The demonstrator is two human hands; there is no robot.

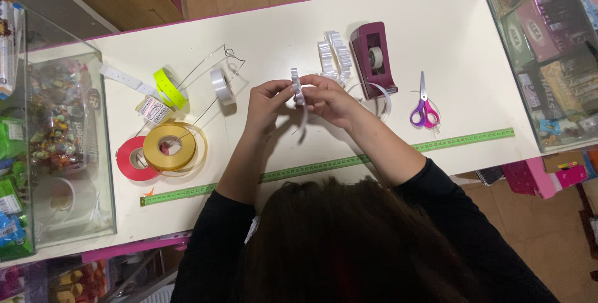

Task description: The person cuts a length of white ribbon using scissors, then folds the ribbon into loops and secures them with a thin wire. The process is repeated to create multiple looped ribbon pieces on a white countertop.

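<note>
Over the middle of a white table point(436, 29), my left hand point(266, 100) and my right hand point(330, 99) pinch a looped bundle of white ribbon point(298, 86) between them. A loose tail of the ribbon hangs down from the bundle toward me. Both hands grip the loops from opposite sides. A finished white ribbon bow point(333, 54) lies just behind my right hand.
A maroon tape dispenser point(372, 59) and pink-handled scissors point(425, 107) lie to the right. A green measuring tape point(324, 166) runs along the table's near side. Red point(131, 161), gold point(169, 147), yellow-green point(169, 86) and white point(222, 86) ribbon rolls sit left. Glass cases flank both ends.
</note>
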